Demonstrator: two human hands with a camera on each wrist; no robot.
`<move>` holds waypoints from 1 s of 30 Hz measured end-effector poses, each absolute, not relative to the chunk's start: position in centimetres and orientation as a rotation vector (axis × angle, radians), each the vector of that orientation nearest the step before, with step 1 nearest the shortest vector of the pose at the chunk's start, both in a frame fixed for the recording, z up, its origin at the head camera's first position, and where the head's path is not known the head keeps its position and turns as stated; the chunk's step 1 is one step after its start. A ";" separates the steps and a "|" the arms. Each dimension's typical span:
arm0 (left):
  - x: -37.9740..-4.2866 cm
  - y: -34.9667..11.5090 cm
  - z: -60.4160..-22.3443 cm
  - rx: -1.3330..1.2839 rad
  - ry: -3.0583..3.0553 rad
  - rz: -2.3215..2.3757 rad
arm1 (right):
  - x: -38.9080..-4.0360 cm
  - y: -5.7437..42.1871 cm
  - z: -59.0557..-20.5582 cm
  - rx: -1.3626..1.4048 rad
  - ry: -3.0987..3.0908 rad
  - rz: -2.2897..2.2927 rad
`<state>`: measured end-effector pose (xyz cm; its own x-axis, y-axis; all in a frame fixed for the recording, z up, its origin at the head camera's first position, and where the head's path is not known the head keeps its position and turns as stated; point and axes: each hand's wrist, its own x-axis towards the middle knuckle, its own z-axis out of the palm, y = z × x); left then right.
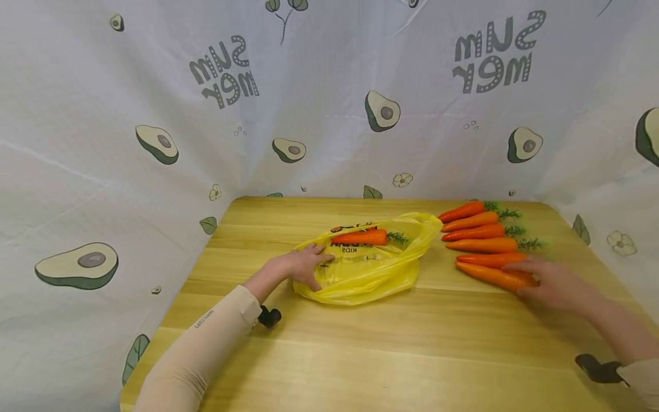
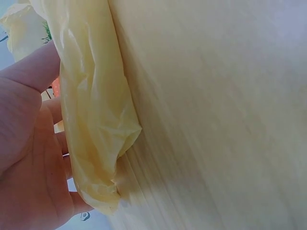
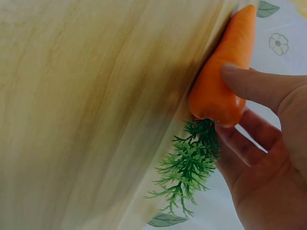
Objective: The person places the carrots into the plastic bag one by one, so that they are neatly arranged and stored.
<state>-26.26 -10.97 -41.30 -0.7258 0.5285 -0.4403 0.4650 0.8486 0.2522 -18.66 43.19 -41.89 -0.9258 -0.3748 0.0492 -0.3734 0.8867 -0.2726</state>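
one orange carrot (image 3: 223, 81) lies between the thumb and fingers of my right hand (image 1: 558, 286), pinched near its leafy end beside a row of carrots (image 1: 476, 232); my left hand (image 1: 304, 266) spreads its fingers at the mouth of the yellow bag (image 1: 355, 293), near the red-orange carrot (image 1: 362, 237) inside.

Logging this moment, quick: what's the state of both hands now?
Left hand: open, spread inside the mouth of the yellow bag.
Right hand: closed, holding the nearest carrot.

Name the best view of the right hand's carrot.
The right wrist view: it shows the carrot close up, leaves included. The head view shows it smaller, leaves hidden behind the right hand; the left wrist view misses it.
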 end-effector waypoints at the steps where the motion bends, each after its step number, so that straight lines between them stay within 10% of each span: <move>1: -26.2 -11.0 -41.3 0.729 2.517 0.164 | -18.6 43.2 -41.9 -0.602 3.040 -0.439; 30: -26.4 -10.9 -41.5 0.729 2.530 0.148 | -18.0 42.7 -42.0 -0.776 3.162 -0.360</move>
